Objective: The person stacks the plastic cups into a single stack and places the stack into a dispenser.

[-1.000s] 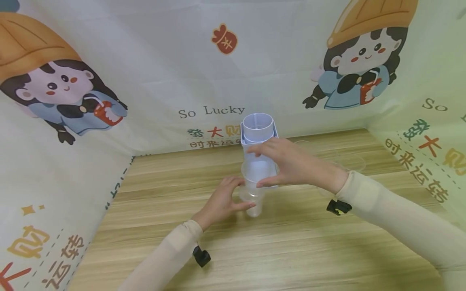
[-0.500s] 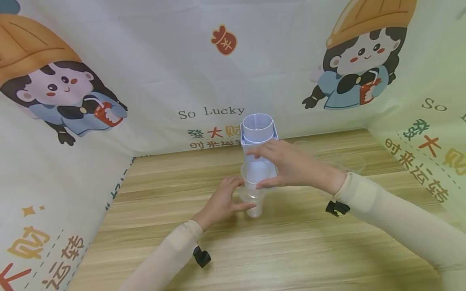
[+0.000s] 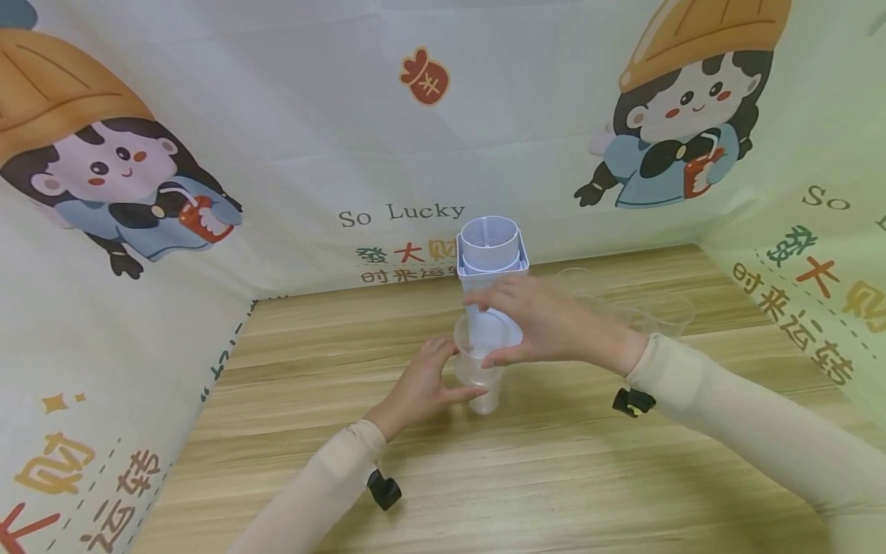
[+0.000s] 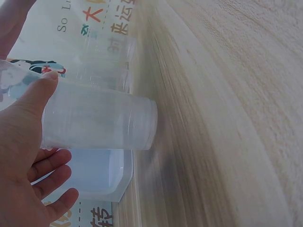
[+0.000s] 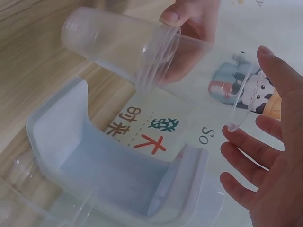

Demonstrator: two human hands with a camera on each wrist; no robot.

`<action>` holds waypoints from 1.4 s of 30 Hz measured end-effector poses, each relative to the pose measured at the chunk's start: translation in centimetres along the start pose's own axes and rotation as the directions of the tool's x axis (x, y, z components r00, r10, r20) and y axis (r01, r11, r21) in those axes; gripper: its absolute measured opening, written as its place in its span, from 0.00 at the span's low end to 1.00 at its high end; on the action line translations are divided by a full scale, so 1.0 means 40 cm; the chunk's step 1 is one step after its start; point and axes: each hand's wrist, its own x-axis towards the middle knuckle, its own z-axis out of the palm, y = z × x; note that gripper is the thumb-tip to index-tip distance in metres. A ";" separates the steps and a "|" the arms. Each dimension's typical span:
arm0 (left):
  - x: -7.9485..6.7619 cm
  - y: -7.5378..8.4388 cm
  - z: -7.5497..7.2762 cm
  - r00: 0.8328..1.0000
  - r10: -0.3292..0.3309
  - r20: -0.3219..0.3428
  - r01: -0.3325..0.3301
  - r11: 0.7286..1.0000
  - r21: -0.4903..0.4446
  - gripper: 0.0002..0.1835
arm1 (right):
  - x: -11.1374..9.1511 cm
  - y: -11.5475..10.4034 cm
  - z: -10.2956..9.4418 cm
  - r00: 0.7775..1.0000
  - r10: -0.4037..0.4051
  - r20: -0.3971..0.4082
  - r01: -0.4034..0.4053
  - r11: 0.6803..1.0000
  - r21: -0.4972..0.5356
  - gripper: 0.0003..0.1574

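My left hand (image 3: 418, 385) holds a clear plastic cup (image 5: 111, 45) upright by its upper part, its thumb at the rim in the right wrist view. In the left wrist view that cup's base stands right at the tabletop, the other fingers loosely bent behind it. A second clear cup (image 5: 208, 78) sits partly inside the first. My right hand (image 3: 554, 323) spans this upper cup's rim, thumb on one side and fingers on the other. Just behind the cups stands a pale cup dispenser (image 3: 490, 246), a tube in a square-topped body; its lower part is partly hidden by the right hand.
Several clear cups (image 3: 667, 308) stand at the right back, partly behind my right forearm. A printed cloth (image 3: 311, 138) encloses the wood-grain table (image 3: 554, 462) at the back and sides. Black wrist mounts (image 3: 384, 488) hang below both wrists.
My right hand has moved slightly down and toward me, and the upper cup has sunk deeper into the lower one. My left hand stays almost still.
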 end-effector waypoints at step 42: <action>0.004 -0.010 0.010 0.999 0.029 -0.026 -0.029 1.000 -0.004 0.35 | -0.027 0.006 0.102 0.988 0.067 0.138 -0.064 0.998 -0.025 0.49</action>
